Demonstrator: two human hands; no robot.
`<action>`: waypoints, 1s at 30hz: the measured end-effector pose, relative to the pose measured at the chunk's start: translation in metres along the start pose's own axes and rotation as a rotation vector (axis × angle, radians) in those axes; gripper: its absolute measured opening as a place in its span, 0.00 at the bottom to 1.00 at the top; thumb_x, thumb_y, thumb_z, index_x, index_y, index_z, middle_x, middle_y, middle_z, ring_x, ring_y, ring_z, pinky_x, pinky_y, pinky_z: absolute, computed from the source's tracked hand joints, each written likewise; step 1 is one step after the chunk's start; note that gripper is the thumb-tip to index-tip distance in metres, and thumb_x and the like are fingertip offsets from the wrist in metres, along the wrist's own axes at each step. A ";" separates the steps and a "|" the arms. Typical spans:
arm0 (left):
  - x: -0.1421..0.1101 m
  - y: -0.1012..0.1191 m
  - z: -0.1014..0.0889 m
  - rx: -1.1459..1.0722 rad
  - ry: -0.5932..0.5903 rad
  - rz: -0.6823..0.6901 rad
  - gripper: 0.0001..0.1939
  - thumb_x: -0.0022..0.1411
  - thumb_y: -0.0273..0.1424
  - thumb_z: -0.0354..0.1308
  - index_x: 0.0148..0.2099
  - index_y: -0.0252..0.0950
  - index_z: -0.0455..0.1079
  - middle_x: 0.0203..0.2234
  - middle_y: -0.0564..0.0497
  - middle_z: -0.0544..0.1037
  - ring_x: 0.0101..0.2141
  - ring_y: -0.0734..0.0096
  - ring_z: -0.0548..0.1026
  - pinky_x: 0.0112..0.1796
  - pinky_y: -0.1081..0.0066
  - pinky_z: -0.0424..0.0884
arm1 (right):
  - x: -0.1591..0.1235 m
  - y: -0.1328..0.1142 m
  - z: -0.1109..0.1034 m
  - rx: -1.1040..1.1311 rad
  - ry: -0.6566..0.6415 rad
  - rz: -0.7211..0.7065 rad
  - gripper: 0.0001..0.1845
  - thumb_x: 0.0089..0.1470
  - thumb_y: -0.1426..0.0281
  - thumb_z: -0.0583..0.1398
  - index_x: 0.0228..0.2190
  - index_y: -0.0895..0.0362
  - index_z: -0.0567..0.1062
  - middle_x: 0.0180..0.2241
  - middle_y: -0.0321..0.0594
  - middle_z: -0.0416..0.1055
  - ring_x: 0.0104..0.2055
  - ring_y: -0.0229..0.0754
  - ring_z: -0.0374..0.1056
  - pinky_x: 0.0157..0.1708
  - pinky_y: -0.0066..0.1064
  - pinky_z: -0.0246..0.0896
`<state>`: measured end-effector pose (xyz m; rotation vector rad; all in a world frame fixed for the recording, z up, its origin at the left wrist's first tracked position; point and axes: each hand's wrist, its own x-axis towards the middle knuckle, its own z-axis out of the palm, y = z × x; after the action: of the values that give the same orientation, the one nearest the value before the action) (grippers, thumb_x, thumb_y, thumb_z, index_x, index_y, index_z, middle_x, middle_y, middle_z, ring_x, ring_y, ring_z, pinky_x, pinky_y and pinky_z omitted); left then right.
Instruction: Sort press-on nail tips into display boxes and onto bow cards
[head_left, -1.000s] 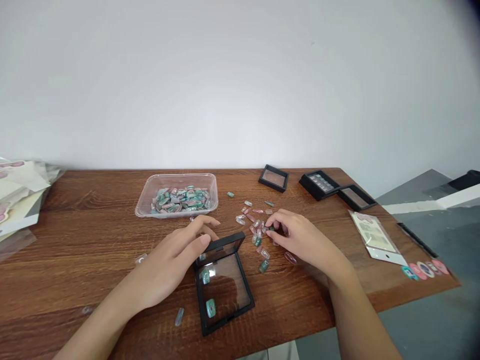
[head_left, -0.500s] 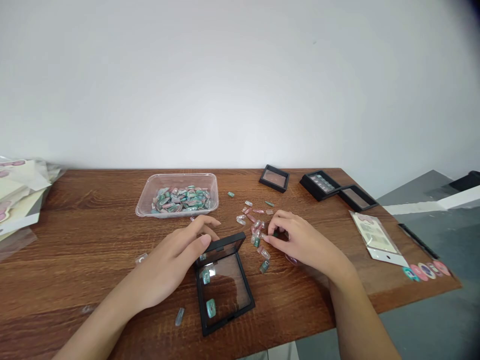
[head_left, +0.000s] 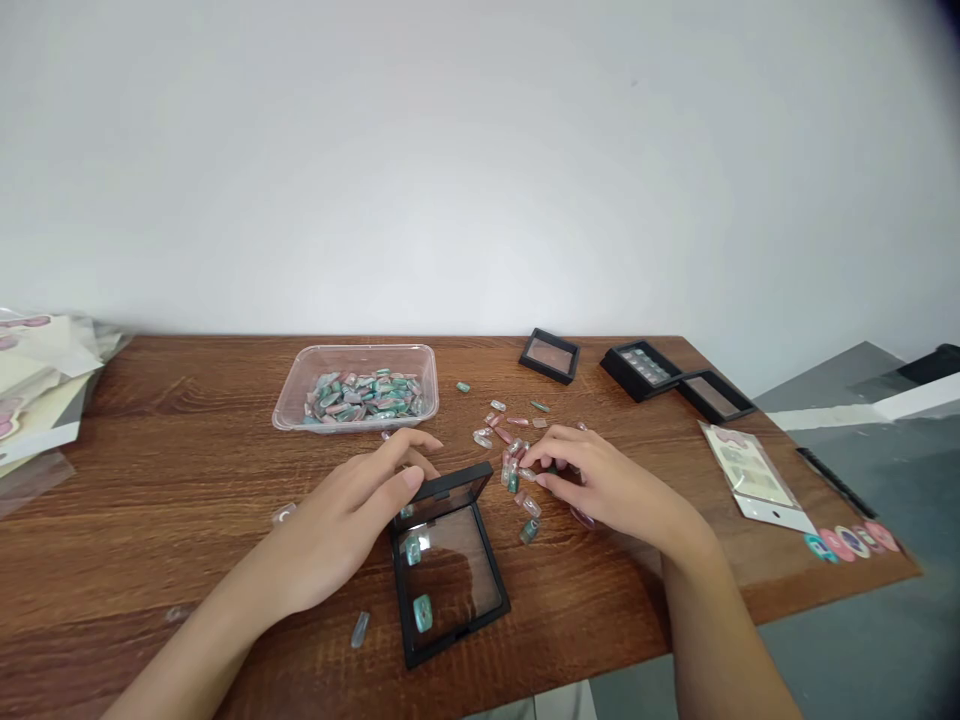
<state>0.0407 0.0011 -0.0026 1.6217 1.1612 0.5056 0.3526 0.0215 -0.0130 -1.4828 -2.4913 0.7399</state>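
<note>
My left hand [head_left: 351, 520] pinches the raised lid of a black-framed clear case [head_left: 450, 570] between thumb and fingers. The case lies open on the table, with a few teal press-on nails [head_left: 423, 613] along its left side. My right hand [head_left: 592, 470] reaches down at a loose pile of press-on nails [head_left: 511, 465], pink, clear and green. Its thumb and index finger are slightly apart on either side of a pale nail [head_left: 528, 474]; no firm grip on it shows. The other right fingers curl over, partly hiding a dark green nail.
A clear plastic tub [head_left: 356, 420] full of nails stands behind my left hand. Black cases [head_left: 549, 356] sit at the back right, one holding nails [head_left: 643, 366]. At the right lie a packaged card [head_left: 754, 475] and round stickers [head_left: 853, 542]; bagged cards [head_left: 45, 380] are stacked far left.
My right index finger has stretched out leftward over the pile, opening a gap from the thumb. The left hand and the case have stayed in place.
</note>
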 end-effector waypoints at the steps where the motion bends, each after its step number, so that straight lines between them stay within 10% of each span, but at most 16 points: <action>1: 0.000 0.001 0.000 0.001 0.000 -0.001 0.22 0.73 0.53 0.42 0.58 0.50 0.64 0.51 0.53 0.79 0.55 0.52 0.73 0.59 0.56 0.59 | 0.001 -0.001 0.000 -0.001 -0.003 0.009 0.10 0.65 0.71 0.58 0.44 0.49 0.77 0.44 0.37 0.75 0.47 0.44 0.69 0.54 0.45 0.58; 30: -0.001 -0.005 0.000 0.012 0.011 0.006 0.22 0.72 0.54 0.42 0.58 0.53 0.64 0.54 0.57 0.76 0.59 0.52 0.67 0.58 0.56 0.56 | 0.005 0.004 0.000 -0.051 0.135 0.051 0.05 0.60 0.70 0.63 0.31 0.53 0.76 0.29 0.31 0.72 0.32 0.39 0.66 0.36 0.32 0.57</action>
<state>0.0378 0.0000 -0.0068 1.6350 1.1697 0.5138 0.3535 0.0269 -0.0155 -1.5639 -2.3974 0.5673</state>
